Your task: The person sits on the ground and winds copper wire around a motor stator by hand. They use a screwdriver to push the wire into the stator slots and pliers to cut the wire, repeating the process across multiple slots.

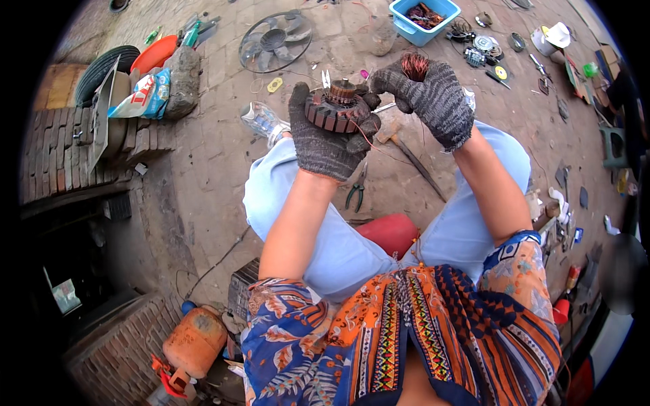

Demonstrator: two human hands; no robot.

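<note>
Both my hands wear dark grey knitted gloves. My left hand (332, 139) is wrapped round a motor armature (335, 114), a round slotted metal core with a copper-coloured commutator standing up on top. A thin copper wire trails from its right side. Just to the right, my right hand (433, 98) is closed round a bundle of reddish copper wire (415, 66) that sticks out above the fist. Its fingertips lie near the armature's edge; whether they touch is unclear. On the ground below lie dark-handled pliers (357, 186) and a hammer (416, 162) with a long handle.
A blue basin (425, 26) with copper scrap stands ahead. A fan grille (275, 42) lies far left of it, and loose motor parts (484, 46) lie to its right. A clear bottle (263, 120) lies by my left foot. An orange gas cylinder (196, 342) is at the lower left.
</note>
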